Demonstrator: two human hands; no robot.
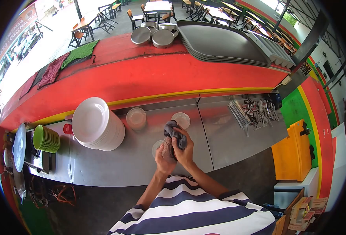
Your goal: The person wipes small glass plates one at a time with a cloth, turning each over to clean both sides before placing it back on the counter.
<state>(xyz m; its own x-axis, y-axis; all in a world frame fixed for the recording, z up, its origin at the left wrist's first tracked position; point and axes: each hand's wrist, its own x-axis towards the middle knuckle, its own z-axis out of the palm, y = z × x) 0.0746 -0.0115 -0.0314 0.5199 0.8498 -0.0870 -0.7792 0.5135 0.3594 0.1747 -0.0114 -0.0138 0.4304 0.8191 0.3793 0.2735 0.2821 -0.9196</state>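
Note:
My right hand (pixel 184 148) grips a dark grey cloth (pixel 174 131) over the steel counter (pixel 114 168). Beside it, my left hand (pixel 164 161) holds a clear, patterned container (pixel 168 149), and the cloth touches its upper part. One clear round container (pixel 181 120) stands just beyond the hands, another (pixel 136 118) farther left. A third round clear piece (pixel 156 148) is partly hidden behind my left hand.
Stacked white plates (pixel 96 125) and green bowls (pixel 46 139) stand left; a red cup (pixel 67 129) sits between them. Cutlery (pixel 255 111) lies right. The red ledge (pixel 141 74) bears steel pans (pixel 163 38), black trays (pixel 224 41) and cloths (pixel 53 72).

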